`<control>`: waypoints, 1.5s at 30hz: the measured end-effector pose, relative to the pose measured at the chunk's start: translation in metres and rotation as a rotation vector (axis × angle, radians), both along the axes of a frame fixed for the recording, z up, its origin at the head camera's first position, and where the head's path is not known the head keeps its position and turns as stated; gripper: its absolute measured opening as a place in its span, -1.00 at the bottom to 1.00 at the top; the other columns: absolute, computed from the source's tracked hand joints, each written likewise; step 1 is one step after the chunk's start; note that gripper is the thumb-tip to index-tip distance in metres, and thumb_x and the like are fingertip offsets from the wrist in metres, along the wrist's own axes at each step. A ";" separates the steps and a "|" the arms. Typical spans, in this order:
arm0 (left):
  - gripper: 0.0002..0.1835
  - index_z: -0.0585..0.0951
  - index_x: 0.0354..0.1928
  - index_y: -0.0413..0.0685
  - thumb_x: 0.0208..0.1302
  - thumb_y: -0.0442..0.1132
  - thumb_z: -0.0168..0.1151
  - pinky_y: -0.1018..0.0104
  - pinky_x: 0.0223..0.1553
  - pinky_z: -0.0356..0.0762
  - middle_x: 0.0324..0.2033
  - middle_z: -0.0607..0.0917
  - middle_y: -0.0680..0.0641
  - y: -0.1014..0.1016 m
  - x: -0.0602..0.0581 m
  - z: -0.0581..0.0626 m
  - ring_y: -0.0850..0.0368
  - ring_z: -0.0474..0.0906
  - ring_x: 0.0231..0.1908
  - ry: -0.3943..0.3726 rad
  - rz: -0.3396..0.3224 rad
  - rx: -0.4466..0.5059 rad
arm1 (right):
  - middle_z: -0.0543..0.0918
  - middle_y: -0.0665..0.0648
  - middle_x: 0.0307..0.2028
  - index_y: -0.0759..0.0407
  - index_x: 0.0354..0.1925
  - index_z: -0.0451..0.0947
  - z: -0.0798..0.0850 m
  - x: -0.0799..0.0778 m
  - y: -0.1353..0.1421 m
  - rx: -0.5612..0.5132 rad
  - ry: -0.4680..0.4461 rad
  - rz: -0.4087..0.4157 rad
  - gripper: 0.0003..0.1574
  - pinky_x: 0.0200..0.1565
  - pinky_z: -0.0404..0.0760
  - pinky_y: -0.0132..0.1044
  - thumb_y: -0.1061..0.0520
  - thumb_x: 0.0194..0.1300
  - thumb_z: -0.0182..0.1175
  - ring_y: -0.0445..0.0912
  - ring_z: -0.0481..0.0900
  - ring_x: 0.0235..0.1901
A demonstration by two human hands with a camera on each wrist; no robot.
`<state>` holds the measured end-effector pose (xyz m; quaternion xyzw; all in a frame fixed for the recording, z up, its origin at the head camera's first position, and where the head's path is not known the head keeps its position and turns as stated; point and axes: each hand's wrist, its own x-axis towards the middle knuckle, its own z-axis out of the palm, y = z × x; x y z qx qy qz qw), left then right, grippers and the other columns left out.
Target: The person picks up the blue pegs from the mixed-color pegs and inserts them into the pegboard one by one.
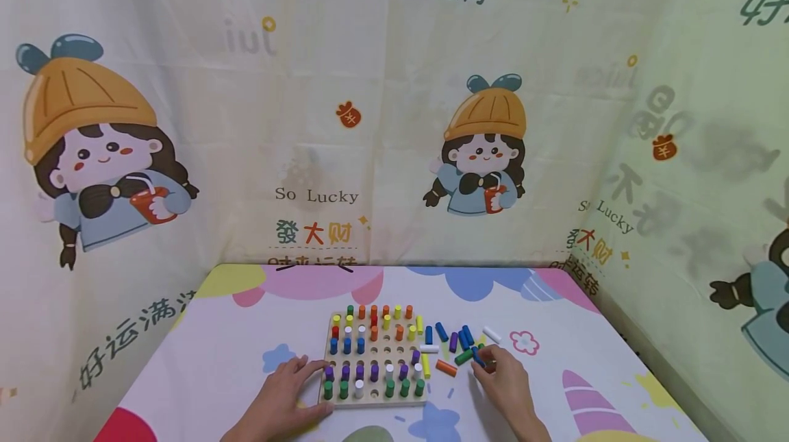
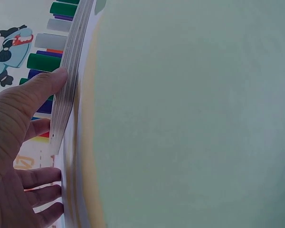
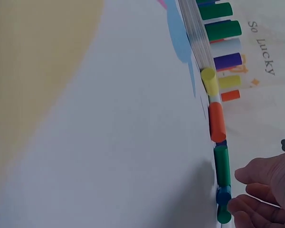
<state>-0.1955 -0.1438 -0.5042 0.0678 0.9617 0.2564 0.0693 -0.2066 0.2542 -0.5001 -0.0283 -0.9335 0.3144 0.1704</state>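
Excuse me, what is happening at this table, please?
A person's left hand touches a pegboard, partly filled with coloured pegs. The right hand is at a blue peg; whether it is pinched, I cannot tell. More loose pegs lie to the pegboard's right, and some holes are empty.

Many-coloured pegs (image 1: 329,390) on a beige pegboard (image 1: 381,356)
I see green, purple, white, blue, red, orange and yellow; pink, blue and yellow patches (image 1: 308,282) pattern the far edge of the white counter (image 1: 203,366).
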 end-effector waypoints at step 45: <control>-0.12 0.57 0.31 0.17 -0.04 0.40 0.47 -0.58 0.14 0.34 0.33 0.49 -0.29 0.000 0.002 0.001 -0.43 0.36 0.31 0.012 -0.005 -0.001 | 0.74 0.08 -0.43 0.29 -0.30 0.67 -0.001 -0.006 0.014 -0.054 0.022 -0.058 -0.80 -0.26 0.65 -0.16 0.27 0.03 0.41 -0.07 0.69 -0.40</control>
